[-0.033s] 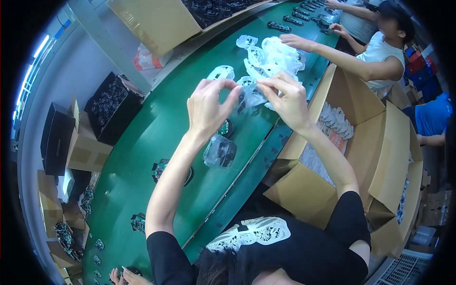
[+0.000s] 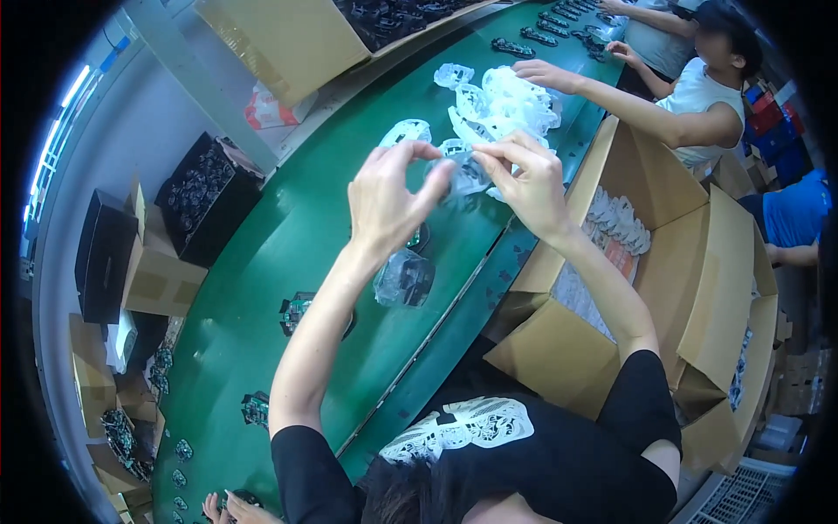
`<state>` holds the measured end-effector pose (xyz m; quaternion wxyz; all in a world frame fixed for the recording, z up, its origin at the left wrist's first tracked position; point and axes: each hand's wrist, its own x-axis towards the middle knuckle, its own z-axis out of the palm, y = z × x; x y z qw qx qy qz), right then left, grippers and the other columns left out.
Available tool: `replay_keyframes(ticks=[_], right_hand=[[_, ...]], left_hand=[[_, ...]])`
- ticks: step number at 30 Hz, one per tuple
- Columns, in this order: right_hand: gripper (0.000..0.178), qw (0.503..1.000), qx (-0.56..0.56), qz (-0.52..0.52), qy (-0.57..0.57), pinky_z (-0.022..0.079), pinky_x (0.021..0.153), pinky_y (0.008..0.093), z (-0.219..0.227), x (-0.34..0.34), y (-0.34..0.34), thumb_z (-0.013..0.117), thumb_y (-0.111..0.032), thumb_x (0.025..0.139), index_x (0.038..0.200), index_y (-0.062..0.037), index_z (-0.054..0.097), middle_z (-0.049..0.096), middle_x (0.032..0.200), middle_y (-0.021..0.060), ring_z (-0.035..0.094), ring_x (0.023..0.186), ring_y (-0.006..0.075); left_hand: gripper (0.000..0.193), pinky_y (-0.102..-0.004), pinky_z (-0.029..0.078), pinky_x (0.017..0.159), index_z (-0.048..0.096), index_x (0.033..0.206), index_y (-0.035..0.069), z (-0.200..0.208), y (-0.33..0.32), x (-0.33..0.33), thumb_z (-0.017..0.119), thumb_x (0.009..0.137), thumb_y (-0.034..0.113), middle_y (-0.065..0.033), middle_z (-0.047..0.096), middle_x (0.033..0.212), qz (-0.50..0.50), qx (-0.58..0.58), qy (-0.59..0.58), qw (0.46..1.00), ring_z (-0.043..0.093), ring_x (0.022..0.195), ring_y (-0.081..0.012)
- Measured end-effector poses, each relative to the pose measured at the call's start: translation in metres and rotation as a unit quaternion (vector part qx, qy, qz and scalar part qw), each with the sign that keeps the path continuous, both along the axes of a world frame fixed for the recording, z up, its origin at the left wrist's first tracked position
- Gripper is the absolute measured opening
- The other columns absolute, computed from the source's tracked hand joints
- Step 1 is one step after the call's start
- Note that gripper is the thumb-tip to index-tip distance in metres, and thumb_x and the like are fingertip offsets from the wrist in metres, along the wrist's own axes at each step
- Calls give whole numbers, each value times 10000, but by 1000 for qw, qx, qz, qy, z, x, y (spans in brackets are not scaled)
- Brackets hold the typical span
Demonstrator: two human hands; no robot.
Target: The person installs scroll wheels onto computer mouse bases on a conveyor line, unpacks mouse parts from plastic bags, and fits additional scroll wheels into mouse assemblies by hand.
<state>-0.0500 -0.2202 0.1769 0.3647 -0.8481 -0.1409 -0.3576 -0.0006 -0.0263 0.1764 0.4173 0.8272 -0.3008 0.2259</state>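
A small clear plastic bag (image 2: 470, 177) hangs above the green conveyor, its top edge pinched between the thumb and fingers of my right hand (image 2: 528, 185). Motion blurs the bag, so its contents cannot be made out. Close at its left side is my left hand (image 2: 384, 196), thumb and forefinger spread apart in a curve. Below the hands, a part wrapped in a clear bag (image 2: 406, 278) lies on the belt. Just above that sits a round part with a green circuit board (image 2: 421, 237), half hidden by my left wrist.
Beyond my hands is a heap of white plastic shells (image 2: 515, 100), with a co-worker's hand (image 2: 552, 77) at it. An open carton (image 2: 668, 271) holding white pieces stands right of the green conveyor (image 2: 227, 332). Left of the belt are boxes of dark parts (image 2: 208, 188).
My left thumb and forefinger have parted further, and that hand has shifted slightly right. My right hand keeps its pinch in nearly the same place.
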Motion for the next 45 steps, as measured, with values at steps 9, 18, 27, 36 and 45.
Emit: replay_keyframes(ticks=[9,18,27,36,45], right_hand=[[102,996,14,25,87,473,581,277,5,-9,3,753,-57,846,940,-18,759,651,783,73,594,639,137],[111,990,-121,15,65,498,649,379,-19,5,-11,739,-101,835,918,-27,747,623,771,135,622,712,293],[106,988,1,44,145,486,631,332,18,-10,-13,756,-123,827,894,-41,758,649,778,85,609,677,183],[257,858,442,169,199,473,767,268,28,26,32,656,-296,935,893,-43,640,670,931,30,599,834,125],[249,935,197,113,271,463,618,298,0,13,-29,727,-304,897,847,-81,627,617,777,-10,568,683,121]], left_hand=[[155,-356,546,719,769,995,172,2,1,8,677,903,256,-49,748,935,11,119,-31,992,692,888,-238],[219,-436,475,973,775,990,124,25,9,20,623,939,273,-107,712,1146,-21,368,88,925,608,1149,-310],[172,-355,485,723,739,825,106,31,8,15,783,804,271,-52,696,828,-82,84,-27,993,598,810,-230],[211,-327,545,695,719,1025,59,32,-10,-7,695,894,223,-99,740,864,-250,-135,212,935,707,776,-221],[714,-423,479,891,540,1335,160,-45,71,-60,829,709,345,-114,559,1238,54,329,11,943,514,1130,-315]])
